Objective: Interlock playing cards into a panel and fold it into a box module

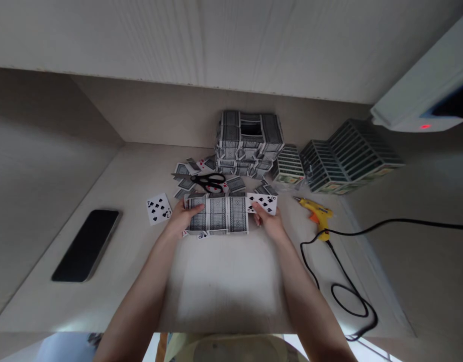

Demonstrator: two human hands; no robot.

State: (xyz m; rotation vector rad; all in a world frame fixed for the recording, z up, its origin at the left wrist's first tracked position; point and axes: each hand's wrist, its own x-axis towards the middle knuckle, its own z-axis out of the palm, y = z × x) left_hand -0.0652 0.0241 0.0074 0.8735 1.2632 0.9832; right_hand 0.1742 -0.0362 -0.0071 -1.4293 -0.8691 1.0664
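Note:
Between my hands is a long panel of joined playing cards [217,213], patterned backs facing up. My left hand [181,217] grips its left end, thumb on top. My right hand [269,221] pinches a face-up eight of spades [262,203] at the panel's right end; whether the card is joined to the panel I cannot tell. A seven of spades [159,208] lies face up left of my left hand. Black-handled scissors [206,180] rest on loose and cut cards [183,170] just beyond the panel.
Behind stands a box-like structure of cards [250,136]. Stacks of card boxes [344,161] are at the back right. A yellow glue gun [318,213] with a black cord [354,289] lies to the right. A black phone [86,246] is at the left. A shelf [216,45] overhangs the desk.

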